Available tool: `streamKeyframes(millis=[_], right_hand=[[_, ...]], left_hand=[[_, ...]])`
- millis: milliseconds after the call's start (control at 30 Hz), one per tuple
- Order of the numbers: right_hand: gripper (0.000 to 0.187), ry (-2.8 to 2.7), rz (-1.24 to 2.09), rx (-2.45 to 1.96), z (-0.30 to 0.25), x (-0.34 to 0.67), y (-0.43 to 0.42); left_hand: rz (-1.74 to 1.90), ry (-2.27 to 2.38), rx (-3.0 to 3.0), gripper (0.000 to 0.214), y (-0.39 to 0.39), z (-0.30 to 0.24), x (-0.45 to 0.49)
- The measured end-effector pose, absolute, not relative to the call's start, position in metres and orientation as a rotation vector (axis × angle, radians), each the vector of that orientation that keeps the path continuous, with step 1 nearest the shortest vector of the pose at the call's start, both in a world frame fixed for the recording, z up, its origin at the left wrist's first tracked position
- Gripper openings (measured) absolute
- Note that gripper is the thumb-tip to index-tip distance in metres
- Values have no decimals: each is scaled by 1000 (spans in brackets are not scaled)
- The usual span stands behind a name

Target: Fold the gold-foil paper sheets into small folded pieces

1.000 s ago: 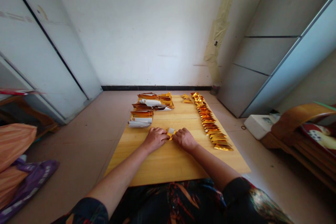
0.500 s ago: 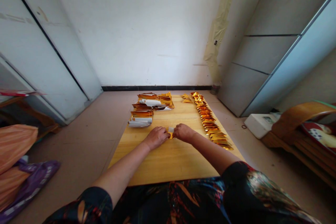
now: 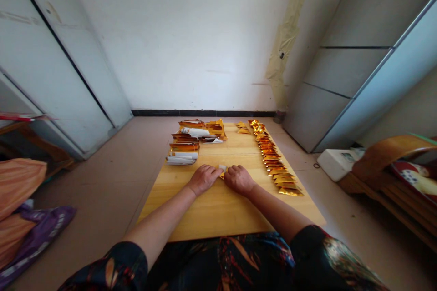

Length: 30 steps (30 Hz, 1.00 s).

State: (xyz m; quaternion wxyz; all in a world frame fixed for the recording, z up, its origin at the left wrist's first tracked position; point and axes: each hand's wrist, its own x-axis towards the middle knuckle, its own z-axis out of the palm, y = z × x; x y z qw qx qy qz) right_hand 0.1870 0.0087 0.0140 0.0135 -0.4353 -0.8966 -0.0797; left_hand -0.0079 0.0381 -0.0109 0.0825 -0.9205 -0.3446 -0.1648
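Observation:
My left hand (image 3: pixel 203 178) and my right hand (image 3: pixel 239 178) rest close together on a wooden board (image 3: pixel 221 213), fingers curled and pinching a small gold foil paper (image 3: pixel 222 171) between them. Only a sliver of that paper, gold with a white face, shows between the knuckles. To the right of my right hand runs a long row of folded gold pieces (image 3: pixel 275 162), lined up toward the wall. Stacks of flat gold and white sheets (image 3: pixel 186 147) lie beyond my left hand.
The board lies on a tiled floor. White cabinet doors stand at left and grey panels at right. An orange bag (image 3: pixel 17 186) and a purple bag (image 3: pixel 37 236) sit at far left. A white box (image 3: pixel 337 163) and a wooden chair (image 3: pixel 396 168) sit at right.
Both hands stay pinched on the small gold paper. The right hand shifted slightly away from me and then back; the fingers have closed more tightly over the piece.

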Motion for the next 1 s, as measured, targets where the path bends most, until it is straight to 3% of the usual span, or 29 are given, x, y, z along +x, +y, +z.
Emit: streamKeyframes(millis=[200,600,1000], right_hand=[[28,-2794,-290,-1321,6,186,6],[20,-2582,-306,-1516,-5,188,9],[24,-2415,-97,-1809,-1,181,9]], left_hand=[[-601,-1116,-2862,36,33,-5,-12],[-886,-1240,-2788,28,45,-24,-9],[-877,-1224,-2890,20,47,-22,-9]])
